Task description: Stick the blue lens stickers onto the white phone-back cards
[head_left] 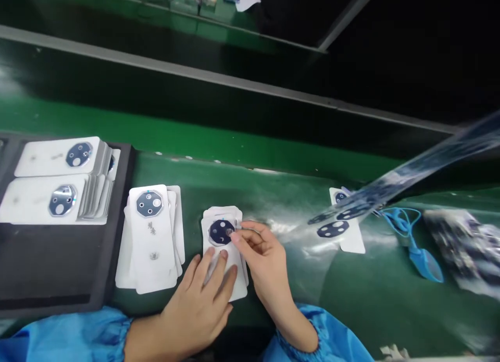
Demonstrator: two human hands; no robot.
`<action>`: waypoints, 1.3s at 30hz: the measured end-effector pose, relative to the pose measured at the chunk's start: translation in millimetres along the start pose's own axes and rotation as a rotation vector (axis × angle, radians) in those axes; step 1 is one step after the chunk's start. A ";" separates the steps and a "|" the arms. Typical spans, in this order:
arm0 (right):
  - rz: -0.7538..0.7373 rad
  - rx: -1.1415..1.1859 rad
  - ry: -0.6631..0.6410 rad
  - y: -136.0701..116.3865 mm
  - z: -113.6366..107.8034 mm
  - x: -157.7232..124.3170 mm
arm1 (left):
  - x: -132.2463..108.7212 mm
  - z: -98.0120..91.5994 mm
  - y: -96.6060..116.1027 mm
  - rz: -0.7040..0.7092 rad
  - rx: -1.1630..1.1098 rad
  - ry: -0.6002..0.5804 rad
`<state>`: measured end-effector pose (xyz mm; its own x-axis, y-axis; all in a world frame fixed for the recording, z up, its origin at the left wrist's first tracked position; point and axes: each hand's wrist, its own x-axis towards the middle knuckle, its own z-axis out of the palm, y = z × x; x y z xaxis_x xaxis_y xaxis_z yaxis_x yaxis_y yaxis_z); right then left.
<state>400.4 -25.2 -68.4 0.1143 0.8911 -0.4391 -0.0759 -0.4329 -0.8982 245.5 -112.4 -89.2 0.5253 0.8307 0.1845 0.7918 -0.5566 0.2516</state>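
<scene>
White card stack (237, 286), left hand (197, 310) spread on it, right grip (260, 252) pinched at dark lens cover (219, 232)

The left hand's fingers (219, 268) rest on a small stack of cards (230, 213) on the bench (351, 304), and the right hand's fingers (244, 236) touch the lens cover (219, 232) on its top card. Left of the fingers lies a taller stack of cards (152, 247), and further left a foam tray (58, 268) holds two rows of stacked cards (58, 159). Right of the fingers, a single card (353, 239) lies beneath a film strip (390, 182), with a lanyard (414, 242) and a film pile (461, 247) further right.
</scene>
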 end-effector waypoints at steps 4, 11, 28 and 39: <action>0.020 -0.079 -0.012 0.3 -2.5 -1.4 | 1.3 0.7 -1.0 -0.002 -0.004 -0.014; 0.064 -0.155 -0.022 -3.0 -8.1 -2.1 | 1.4 2.5 -0.6 -0.003 0.003 -0.015; 0.083 -0.221 0.010 -6.9 -8.1 2.0 | 4.0 4.1 1.5 -0.009 0.010 0.083; 0.092 -0.221 0.006 -9.8 -6.0 3.1 | 3.4 4.5 1.7 -0.006 0.004 0.065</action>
<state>407.5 -19.1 -61.1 0.1232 0.8457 -0.5192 0.1326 -0.5325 -0.8360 250.1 -110.5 -92.5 0.4990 0.8315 0.2440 0.7964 -0.5511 0.2491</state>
